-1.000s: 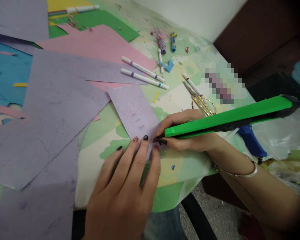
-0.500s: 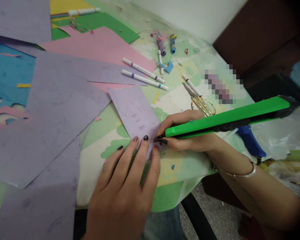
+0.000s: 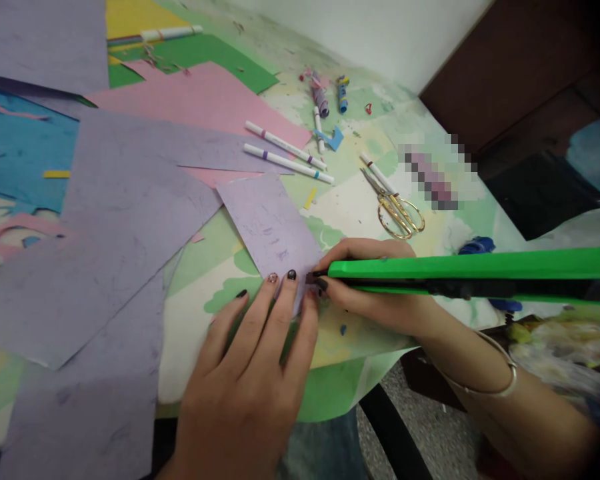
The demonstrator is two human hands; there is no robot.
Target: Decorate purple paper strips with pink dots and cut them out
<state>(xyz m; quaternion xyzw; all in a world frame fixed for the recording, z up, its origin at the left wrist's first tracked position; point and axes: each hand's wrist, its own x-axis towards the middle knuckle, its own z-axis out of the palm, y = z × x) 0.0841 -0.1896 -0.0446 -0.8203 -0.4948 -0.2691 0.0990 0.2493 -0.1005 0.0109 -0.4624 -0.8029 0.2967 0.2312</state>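
Note:
My left hand (image 3: 253,360) lies with fingers spread, its fingertips pressing on the lower end of a strip of lilac paper (image 3: 270,220). In my right hand (image 3: 375,287) is a green utility knife (image 3: 460,270), gripped near its front end. Its dark blade tip meets the paper close to my left index finger. The knife's handle stretches to the right across my wrist and out of the picture. Any cut under the tip is too small to make out.
Large lilac sheets (image 3: 130,200) cover the left, beside pink (image 3: 215,93), green (image 3: 230,60) and blue sheets (image 3: 25,153). Markers (image 3: 285,143) lie beyond the strip. Gold-handled scissors (image 3: 393,207) and small rolled-paper pieces (image 3: 320,100) are farther right. The table edge (image 3: 340,393) is near me.
The knife's rear end has swung down toward me, from slanting upward to nearly level. Its tip and my left hand stay almost in place on the paper. The view has shifted slightly.

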